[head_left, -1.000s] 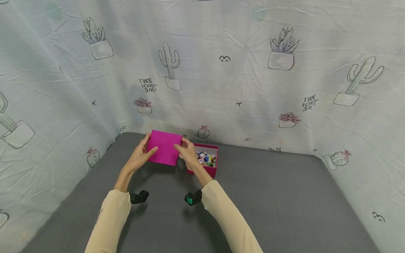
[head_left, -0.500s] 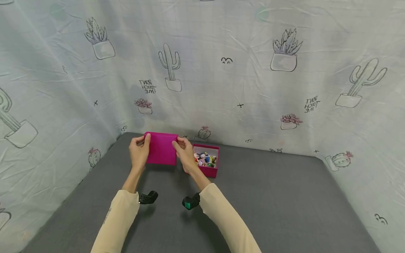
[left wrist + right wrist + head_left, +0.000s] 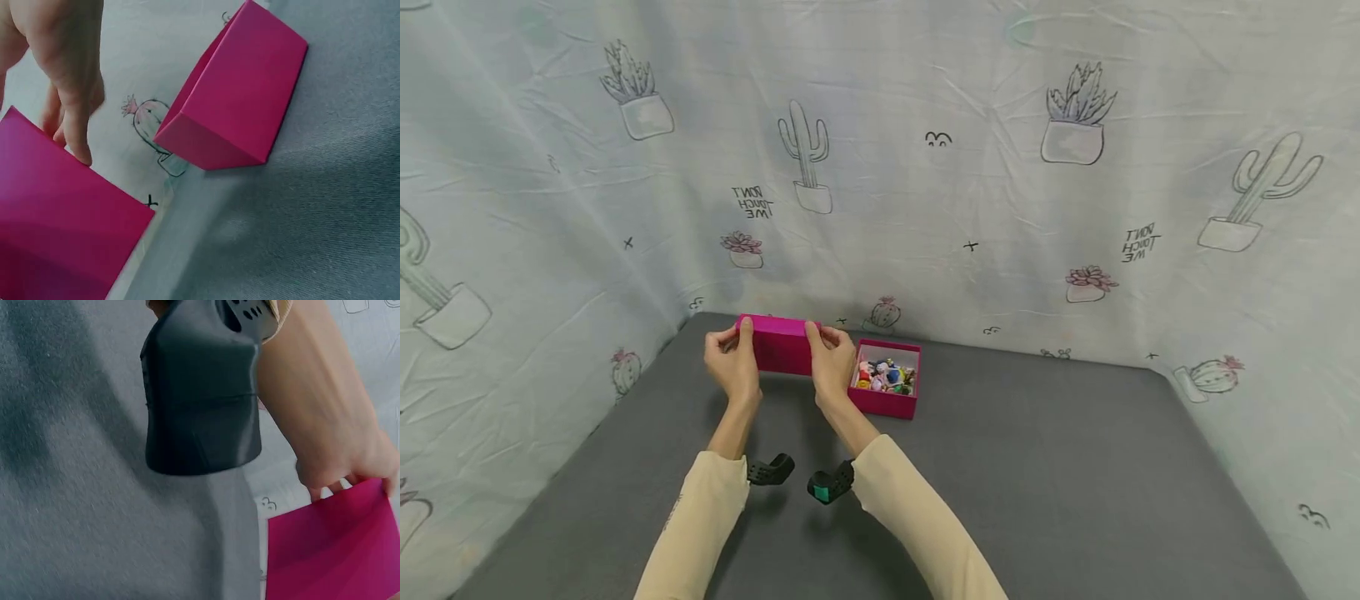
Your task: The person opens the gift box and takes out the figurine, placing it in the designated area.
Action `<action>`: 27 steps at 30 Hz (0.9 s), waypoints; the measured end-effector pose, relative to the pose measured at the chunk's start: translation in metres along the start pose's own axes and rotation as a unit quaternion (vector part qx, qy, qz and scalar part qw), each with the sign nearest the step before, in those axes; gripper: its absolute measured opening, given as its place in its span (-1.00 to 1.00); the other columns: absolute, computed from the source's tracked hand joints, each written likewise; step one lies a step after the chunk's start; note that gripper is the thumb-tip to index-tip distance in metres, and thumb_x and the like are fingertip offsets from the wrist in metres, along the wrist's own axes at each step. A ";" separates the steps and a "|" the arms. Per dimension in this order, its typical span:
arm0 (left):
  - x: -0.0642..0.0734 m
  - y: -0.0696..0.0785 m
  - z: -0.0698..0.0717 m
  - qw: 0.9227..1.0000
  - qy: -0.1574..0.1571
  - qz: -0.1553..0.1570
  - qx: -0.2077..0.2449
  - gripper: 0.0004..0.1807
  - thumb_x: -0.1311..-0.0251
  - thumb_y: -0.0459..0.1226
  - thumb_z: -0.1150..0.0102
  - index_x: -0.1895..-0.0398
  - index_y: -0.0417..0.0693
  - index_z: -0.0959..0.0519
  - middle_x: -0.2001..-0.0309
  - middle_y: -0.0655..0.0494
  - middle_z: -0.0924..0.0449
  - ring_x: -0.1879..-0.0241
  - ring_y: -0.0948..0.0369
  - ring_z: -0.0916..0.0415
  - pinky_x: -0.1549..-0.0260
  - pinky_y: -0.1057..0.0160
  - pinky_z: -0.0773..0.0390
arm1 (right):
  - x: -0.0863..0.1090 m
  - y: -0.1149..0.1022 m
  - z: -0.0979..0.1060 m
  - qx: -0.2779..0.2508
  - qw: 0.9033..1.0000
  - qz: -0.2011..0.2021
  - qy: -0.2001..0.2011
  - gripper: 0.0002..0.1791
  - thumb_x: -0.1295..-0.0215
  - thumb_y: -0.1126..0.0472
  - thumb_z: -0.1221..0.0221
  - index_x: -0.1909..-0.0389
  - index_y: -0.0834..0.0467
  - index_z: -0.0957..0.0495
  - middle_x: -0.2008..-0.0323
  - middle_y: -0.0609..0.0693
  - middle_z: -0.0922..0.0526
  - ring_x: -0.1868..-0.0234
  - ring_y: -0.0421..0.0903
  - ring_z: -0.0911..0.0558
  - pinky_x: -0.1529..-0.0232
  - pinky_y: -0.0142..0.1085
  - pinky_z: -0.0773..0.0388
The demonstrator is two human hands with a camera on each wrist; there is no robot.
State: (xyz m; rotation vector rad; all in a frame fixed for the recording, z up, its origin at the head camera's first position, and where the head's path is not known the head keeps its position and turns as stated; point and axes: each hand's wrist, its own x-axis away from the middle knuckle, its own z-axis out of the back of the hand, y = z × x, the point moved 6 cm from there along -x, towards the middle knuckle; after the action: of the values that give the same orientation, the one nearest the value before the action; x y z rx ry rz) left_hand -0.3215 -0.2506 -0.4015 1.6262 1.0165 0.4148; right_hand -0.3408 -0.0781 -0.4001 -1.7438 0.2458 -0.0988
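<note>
My left hand [image 3: 733, 364] and my right hand [image 3: 832, 364] hold a pink box lid [image 3: 782, 346] at its two ends, off the grey table. Both thumbs lie over its near top edge, while the fingers bend behind the ends. One long side faces the head camera. Just right of the lid stands a matching open pink box [image 3: 883, 404], with small colourful figurines [image 3: 886, 377] inside. In the left wrist view, the right hand's fingertips touch the lid's edge; the right wrist view shows the left hand [image 3: 347, 450] at the opposite end.
A grey cloth surface [image 3: 1075, 467] covers the table. Behind it and on both sides hangs a pale curtain [image 3: 880, 167] with cactus drawings. Black wrist cameras [image 3: 771, 469] sit on both wrists, close to each other over the table.
The lid has tilted from showing its broad square face to showing a long side. Both thumbs have shifted to its top edge, and the wrists have come closer together. The open box has stayed put.
</note>
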 end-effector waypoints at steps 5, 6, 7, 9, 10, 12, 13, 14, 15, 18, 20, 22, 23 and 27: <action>0.003 -0.010 0.003 0.997 -0.013 0.012 0.075 -0.84 -0.20 -0.35 -0.24 0.39 -0.18 -0.43 0.25 0.12 -0.46 0.26 0.30 -0.50 0.20 0.40 -0.51 | 0.005 0.009 0.000 -0.045 0.998 -0.044 -0.006 -0.57 -0.21 0.07 -0.32 0.01 0.27 -0.63 -0.08 0.13 -0.59 -0.06 -0.01 -0.56 -0.07 -0.24 -0.54; 0.003 -0.014 0.005 0.996 -0.011 0.019 0.089 -0.84 -0.21 -0.36 -0.23 0.42 -0.14 -0.42 0.26 0.11 -0.45 0.30 0.29 -0.48 0.26 0.41 -0.50 | 0.006 0.009 0.000 -0.045 0.998 -0.047 -0.011 -0.56 -0.21 0.07 -0.32 -0.02 0.26 -0.63 -0.11 0.12 -0.58 -0.09 -0.01 -0.55 -0.08 -0.24 -0.53; 0.004 -0.018 0.008 0.994 -0.010 0.027 0.103 -0.82 -0.22 -0.37 -0.22 0.44 -0.11 -0.40 0.26 0.10 -0.44 0.32 0.29 -0.46 0.31 0.42 -0.49 | 0.007 0.010 0.000 -0.040 0.998 -0.051 -0.016 -0.55 -0.20 0.05 -0.33 -0.03 0.23 -0.63 -0.12 0.09 -0.58 -0.09 -0.01 -0.55 -0.08 -0.24 -0.53; 0.006 -0.026 0.013 0.991 -0.011 0.035 0.128 -0.80 -0.25 -0.35 -0.20 0.46 -0.08 -0.38 0.24 0.08 -0.43 0.34 0.27 -0.42 0.35 0.43 -0.47 | 0.010 0.011 0.000 -0.026 0.998 -0.052 -0.030 -0.52 -0.20 0.02 -0.32 -0.07 0.20 -0.61 -0.12 0.04 -0.59 -0.11 -0.02 -0.55 -0.09 -0.24 -0.52; 0.006 -0.028 0.015 0.990 -0.017 0.037 0.137 -0.80 -0.25 -0.35 -0.19 0.45 -0.08 -0.37 0.23 0.06 -0.43 0.34 0.27 -0.41 0.35 0.44 -0.47 | 0.010 0.012 0.001 -0.018 0.998 -0.051 -0.038 -0.50 -0.19 0.01 -0.32 -0.09 0.19 -0.59 -0.12 0.01 -0.59 -0.11 -0.02 -0.55 -0.11 -0.24 -0.51; 0.007 -0.031 0.019 0.989 -0.032 0.039 0.141 -0.83 -0.26 -0.35 -0.19 0.42 -0.11 -0.39 0.19 0.06 -0.45 0.33 0.28 -0.43 0.34 0.47 -0.48 | 0.011 0.014 0.002 -0.013 0.997 -0.050 -0.056 -0.47 -0.21 0.00 -0.31 -0.12 0.21 -0.56 -0.12 0.00 -0.58 -0.14 -0.03 -0.54 -0.13 -0.23 -0.48; 0.005 -0.031 0.021 0.988 -0.046 0.040 0.139 -0.85 -0.25 -0.35 -0.19 0.39 -0.14 -0.41 0.17 0.06 -0.47 0.30 0.29 -0.47 0.31 0.48 -0.50 | 0.011 0.016 0.002 -0.010 0.997 -0.049 -0.063 -0.47 -0.21 0.01 -0.31 -0.13 0.21 -0.55 -0.13 -0.01 -0.58 -0.16 -0.04 -0.54 -0.14 -0.22 -0.47; 0.003 -0.030 0.022 0.989 -0.061 0.041 0.129 -0.88 -0.24 -0.35 -0.21 0.35 -0.16 -0.44 0.18 0.07 -0.48 0.29 0.31 -0.50 0.30 0.49 -0.52 | 0.011 0.017 0.003 -0.008 0.997 -0.046 -0.068 -0.47 -0.21 0.03 -0.31 -0.14 0.23 -0.54 -0.13 0.01 -0.58 -0.16 -0.04 -0.54 -0.14 -0.22 -0.47; 0.001 -0.030 0.024 0.989 -0.077 0.045 0.117 -0.89 -0.22 -0.37 -0.22 0.31 -0.19 -0.48 0.19 0.10 -0.51 0.27 0.34 -0.53 0.27 0.51 -0.53 | 0.011 0.019 0.003 -0.010 0.996 -0.043 -0.072 -0.46 -0.21 0.06 -0.31 -0.15 0.25 -0.53 -0.13 0.04 -0.58 -0.16 -0.04 -0.54 -0.14 -0.21 -0.47; -0.008 -0.028 0.028 0.988 -0.124 0.061 0.065 -0.78 -0.15 -0.38 -0.31 0.17 -0.30 -0.57 0.24 0.19 -0.61 0.24 0.38 -0.60 0.24 0.53 -0.57 | 0.010 0.022 0.006 -0.010 0.996 -0.030 -0.077 -0.46 -0.19 0.14 -0.34 -0.16 0.29 -0.51 -0.11 0.13 -0.58 -0.12 -0.02 -0.57 -0.10 -0.23 -0.49; -0.014 -0.027 0.031 0.985 -0.158 0.068 0.030 -0.66 -0.11 -0.38 -0.34 0.05 -0.34 -0.58 0.21 0.17 -0.67 0.22 0.40 -0.61 0.21 0.51 -0.57 | 0.009 0.023 0.006 -0.012 0.996 -0.022 -0.084 -0.44 -0.17 0.20 -0.34 -0.17 0.33 -0.49 -0.11 0.19 -0.57 -0.11 0.00 -0.58 -0.07 -0.24 -0.51; -0.019 -0.027 0.033 0.979 -0.191 0.074 -0.003 -0.54 -0.10 -0.34 -0.36 -0.07 -0.36 -0.55 0.08 0.11 -0.68 0.17 0.44 -0.60 0.17 0.52 -0.55 | 0.008 0.024 0.005 -0.019 0.995 -0.018 -0.097 -0.42 -0.17 0.23 -0.34 -0.19 0.37 -0.45 -0.14 0.23 -0.53 -0.16 0.02 -0.54 -0.09 -0.24 -0.49; -0.020 -0.027 0.034 0.975 -0.210 0.076 -0.017 -0.50 -0.12 -0.32 -0.35 -0.12 -0.36 -0.52 0.00 0.05 -0.65 0.15 0.47 -0.59 0.16 0.52 -0.54 | 0.008 0.024 0.005 -0.023 0.994 -0.018 -0.103 -0.41 -0.17 0.24 -0.34 -0.20 0.38 -0.44 -0.16 0.24 -0.51 -0.18 0.01 -0.52 -0.10 -0.25 -0.47; -0.023 -0.028 0.036 0.953 -0.289 0.073 -0.050 -0.42 -0.21 -0.30 -0.26 -0.27 -0.35 -0.37 -0.26 -0.16 -0.37 0.06 0.56 -0.52 0.09 0.58 -0.48 | 0.007 0.023 0.003 -0.035 0.991 -0.019 -0.131 -0.37 -0.15 0.30 -0.33 -0.24 0.38 -0.39 -0.22 0.23 -0.44 -0.26 0.00 -0.43 -0.15 -0.26 -0.42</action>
State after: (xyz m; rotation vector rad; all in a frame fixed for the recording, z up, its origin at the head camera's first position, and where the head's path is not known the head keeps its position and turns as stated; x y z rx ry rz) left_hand -0.3200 -0.2907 -0.4337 1.5993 0.4291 0.0694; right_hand -0.3360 -0.0803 -0.4242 -1.8101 0.0229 0.1126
